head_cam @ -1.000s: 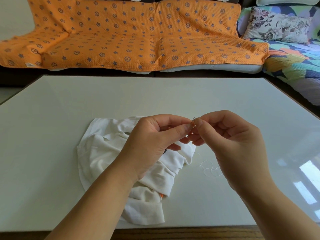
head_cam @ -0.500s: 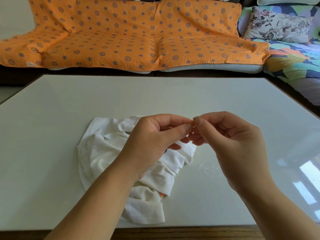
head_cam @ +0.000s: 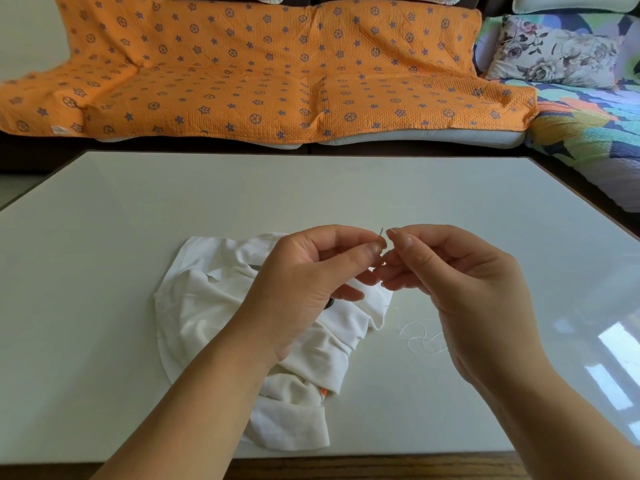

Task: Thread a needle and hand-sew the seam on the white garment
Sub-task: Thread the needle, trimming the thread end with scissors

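A sofa (head_cam: 242,81) under an orange cover stands beyond the white table (head_cam: 104,271), where the crumpled garment (head_cam: 207,306) lies near the front edge, and my left arm hides part of it. Above it my left hand (head_cam: 304,282) pinches the needle (head_cam: 381,232) upright. My right hand (head_cam: 460,289) pinches what looks like the end of the thread (head_cam: 419,336) just beside it — loose loops lie on the table, partly behind that hand.

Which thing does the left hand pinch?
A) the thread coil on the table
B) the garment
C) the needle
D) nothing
C: the needle sticks up from between thumb and forefinger of the left hand, above the garment; the thread lies loose on the table.
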Action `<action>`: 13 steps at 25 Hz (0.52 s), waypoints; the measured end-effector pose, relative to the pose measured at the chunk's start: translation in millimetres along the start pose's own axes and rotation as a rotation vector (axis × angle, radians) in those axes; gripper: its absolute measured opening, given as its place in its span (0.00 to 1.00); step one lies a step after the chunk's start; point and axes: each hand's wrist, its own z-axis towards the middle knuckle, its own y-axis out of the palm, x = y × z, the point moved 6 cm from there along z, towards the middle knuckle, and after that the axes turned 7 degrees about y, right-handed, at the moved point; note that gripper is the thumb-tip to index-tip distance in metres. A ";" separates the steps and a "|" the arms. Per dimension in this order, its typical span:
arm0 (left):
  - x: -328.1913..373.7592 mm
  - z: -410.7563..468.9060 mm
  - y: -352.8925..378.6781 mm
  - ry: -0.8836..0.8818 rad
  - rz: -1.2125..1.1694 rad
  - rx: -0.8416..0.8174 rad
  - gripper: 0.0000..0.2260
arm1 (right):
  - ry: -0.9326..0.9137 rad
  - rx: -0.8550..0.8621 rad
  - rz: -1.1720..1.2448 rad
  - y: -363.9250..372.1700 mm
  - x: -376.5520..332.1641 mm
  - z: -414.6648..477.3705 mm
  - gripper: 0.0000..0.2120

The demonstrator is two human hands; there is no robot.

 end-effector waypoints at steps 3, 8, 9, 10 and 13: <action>0.3 0.2 -1.4 -0.003 -0.044 0.020 0.06 | 0.041 0.001 0.018 -0.2 1.6 1.2 0.05; -1.2 2.0 -6.8 0.002 -0.080 0.088 0.03 | 0.093 0.009 -0.062 -1.0 5.9 1.5 0.06; -1.1 2.3 -7.1 0.004 -0.085 0.092 0.03 | 0.098 0.007 -0.060 -0.8 5.9 1.4 0.06; -0.9 2.6 -6.9 0.007 -0.090 0.089 0.03 | 0.104 0.003 -0.054 -0.5 5.6 1.2 0.06; 1.3 1.9 -4.8 0.021 -0.111 0.081 0.01 | 0.126 -0.007 -0.022 -0.3 4.3 -0.4 0.05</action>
